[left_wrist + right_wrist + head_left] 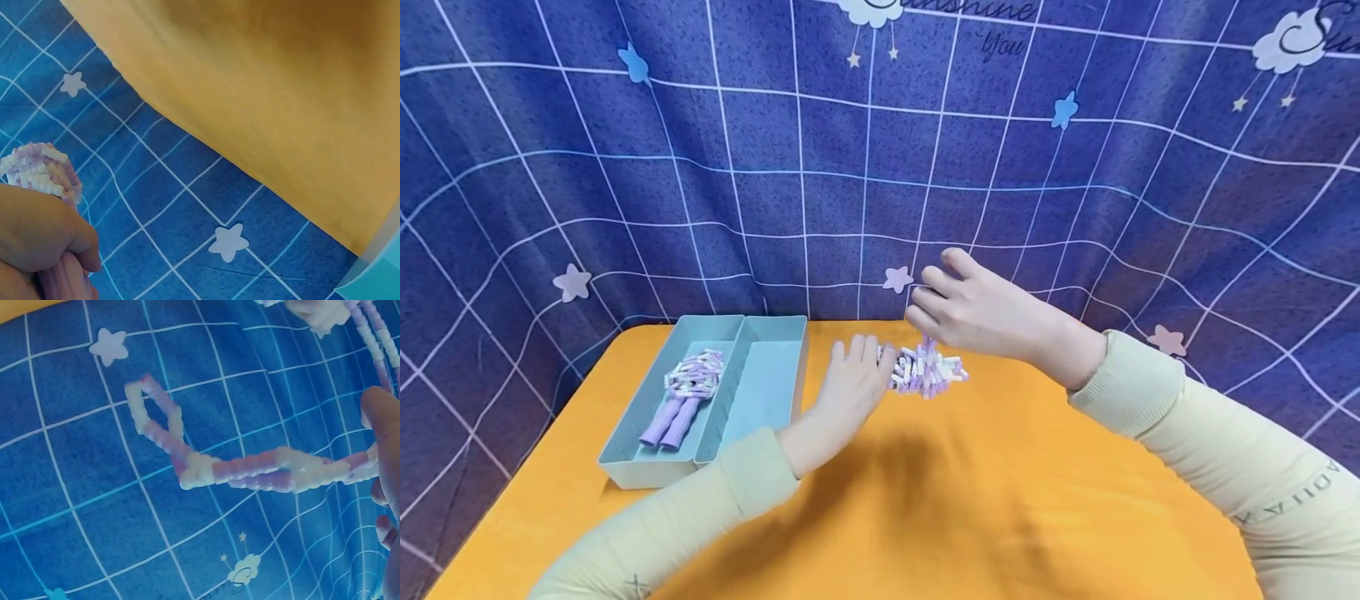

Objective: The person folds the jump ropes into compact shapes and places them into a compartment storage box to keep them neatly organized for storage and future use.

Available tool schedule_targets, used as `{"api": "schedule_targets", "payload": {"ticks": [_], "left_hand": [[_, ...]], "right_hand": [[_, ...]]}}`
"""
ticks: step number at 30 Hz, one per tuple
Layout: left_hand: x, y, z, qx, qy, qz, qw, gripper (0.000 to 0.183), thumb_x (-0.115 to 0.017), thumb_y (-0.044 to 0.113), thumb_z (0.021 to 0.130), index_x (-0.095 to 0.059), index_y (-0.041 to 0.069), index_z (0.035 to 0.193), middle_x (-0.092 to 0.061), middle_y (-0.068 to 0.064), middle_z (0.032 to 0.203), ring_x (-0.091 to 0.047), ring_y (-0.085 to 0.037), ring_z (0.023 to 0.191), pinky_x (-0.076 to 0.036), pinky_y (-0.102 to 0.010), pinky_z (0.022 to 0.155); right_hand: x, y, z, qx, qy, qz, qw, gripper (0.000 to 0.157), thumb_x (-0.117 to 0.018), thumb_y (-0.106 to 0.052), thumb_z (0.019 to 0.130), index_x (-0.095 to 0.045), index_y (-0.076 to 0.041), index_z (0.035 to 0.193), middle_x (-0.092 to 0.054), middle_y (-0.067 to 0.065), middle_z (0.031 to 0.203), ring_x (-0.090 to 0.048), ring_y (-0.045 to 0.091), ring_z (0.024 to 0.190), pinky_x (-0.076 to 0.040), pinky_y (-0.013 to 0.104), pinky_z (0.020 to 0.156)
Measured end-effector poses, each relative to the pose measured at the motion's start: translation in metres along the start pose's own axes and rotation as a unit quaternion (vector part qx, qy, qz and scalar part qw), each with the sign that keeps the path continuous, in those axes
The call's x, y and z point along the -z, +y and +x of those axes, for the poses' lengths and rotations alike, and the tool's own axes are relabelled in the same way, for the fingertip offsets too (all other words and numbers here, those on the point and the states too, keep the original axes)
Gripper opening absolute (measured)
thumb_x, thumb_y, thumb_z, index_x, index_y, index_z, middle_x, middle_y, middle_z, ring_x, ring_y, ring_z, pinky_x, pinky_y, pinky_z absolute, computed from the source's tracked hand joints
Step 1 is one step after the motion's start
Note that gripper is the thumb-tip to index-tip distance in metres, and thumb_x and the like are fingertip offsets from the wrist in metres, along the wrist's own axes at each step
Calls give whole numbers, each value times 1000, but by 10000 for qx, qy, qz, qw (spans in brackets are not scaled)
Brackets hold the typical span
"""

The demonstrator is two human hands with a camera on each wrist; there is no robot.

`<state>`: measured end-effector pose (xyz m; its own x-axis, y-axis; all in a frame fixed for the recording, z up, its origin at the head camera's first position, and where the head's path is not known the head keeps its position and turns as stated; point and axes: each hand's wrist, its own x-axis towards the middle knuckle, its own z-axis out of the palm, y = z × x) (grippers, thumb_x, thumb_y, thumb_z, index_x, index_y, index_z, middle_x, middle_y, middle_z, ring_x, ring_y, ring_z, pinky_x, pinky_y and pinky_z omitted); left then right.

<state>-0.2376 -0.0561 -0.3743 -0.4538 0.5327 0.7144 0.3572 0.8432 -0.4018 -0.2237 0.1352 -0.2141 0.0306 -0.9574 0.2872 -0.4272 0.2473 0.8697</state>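
Near the back of the table, a beaded jump rope (917, 371) in purple and white is gathered into a bundle. My left hand (850, 387) grips it; in the left wrist view, the fingers wrap round a ribbed purple handle (65, 278), with beaded coils (40, 165) above. Higher and to the right, my right hand (966, 308) has its fingers curled round a strand of the rope. A doubled length of beads (256, 469) ends in a loose loop in the right wrist view, running to the fingers of the right hand (387, 444).
On the left stands a light-blue bin (647, 475) with two long compartments. A second beaded jump rope (695, 375), coiled with two purple handles (670, 421), lies in its left compartment. Behind the orange table (1000, 500) hangs a blue gridded curtain (850, 200).
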Motion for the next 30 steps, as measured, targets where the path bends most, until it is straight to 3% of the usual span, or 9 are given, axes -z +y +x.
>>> {"api": "schedule_targets", "payload": {"ticks": [5, 13, 18, 22, 27, 30], "left_hand": [[6, 3, -3, -315, -437, -31, 9985, 33, -24, 11, 94, -55, 9, 106, -49, -9, 85, -46, -25, 79, -34, -35, 62], [18, 12, -7, -1047, -127, -145, 9943, 27, -29, 11, 94, -55, 11, 102, -46, -5, 84, -43, -21, 76, -32, -33, 63], [27, 20, -11, -1483, 337, -305, 9879, 26, -24, 10, 94, -50, 12, 96, -44, -3, 81, -40, -20, 72, -30, -31, 61], [32, 22, -14, -1525, 396, -502, 9862, 24, -24, 10, 94, -48, 12, 97, -41, -3, 82, -39, -20, 73, -30, -31, 62], [37, 19, -15, -1505, 170, -836, 9849, 15, -36, 10, 92, -47, 12, 102, -43, -3, 88, -41, -21, 79, -33, -32, 67], [40, 16, -14, -1451, 258, -1173, 9821, 14, -40, 9, 91, -46, 10, 104, -45, -4, 91, -43, -21, 81, -34, -33, 70]], "right_hand": [[-8, 6, -4, 1, -21, 76, 10000, 28, -28, -3, 95, -45, -8, 73, -43, 3, 66, -41, 23, 67, -36, 40, 73], [-23, 21, -18, -226, -191, 213, 9993, 26, -29, -5, 96, -48, -7, 78, -44, 4, 70, -43, 26, 70, -36, 42, 74], [-35, 34, -31, -644, -174, 257, 9974, 25, -30, -4, 95, -50, -6, 79, -44, 6, 70, -42, 27, 69, -35, 42, 72], [-45, 36, -43, -717, -127, 354, 9967, 26, -28, -1, 95, -48, -4, 78, -43, 6, 67, -41, 27, 67, -34, 43, 70], [-57, 32, -55, -772, -110, 436, 9960, 22, -32, -2, 94, -45, -5, 76, -43, 7, 65, -41, 27, 66, -34, 43, 70], [-64, 29, -63, -823, -215, 408, 9955, 21, -34, -4, 94, -46, -6, 78, -43, 6, 66, -42, 26, 66, -34, 42, 70]]}}
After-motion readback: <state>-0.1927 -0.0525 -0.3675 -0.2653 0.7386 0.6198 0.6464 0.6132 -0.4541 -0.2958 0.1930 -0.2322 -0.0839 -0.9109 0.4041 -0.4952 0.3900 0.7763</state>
